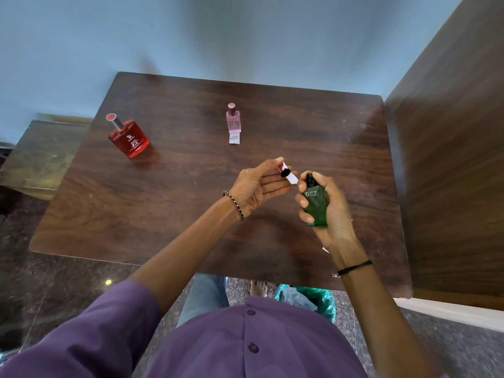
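Right hand (331, 211) clamped round green DCZ bottle (316, 207), upright, forefinger curled at its top; fill level unreadable through dark glass. Left hand (259, 185) pinching small cap (284, 172) and white paper strip (292, 178) between thumb and forefinger (other fingers straight, together), just beside bottle top. Beyond fingertips, well apart on table (177, 214): pink bottle (233, 121), red bottle (130, 141), both capped, tinted liquid inside.

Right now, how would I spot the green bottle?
Find the brown table, right side. The right hand grips the green bottle there. It alone is green and held; the red bottle and pink bottle stand farther back.
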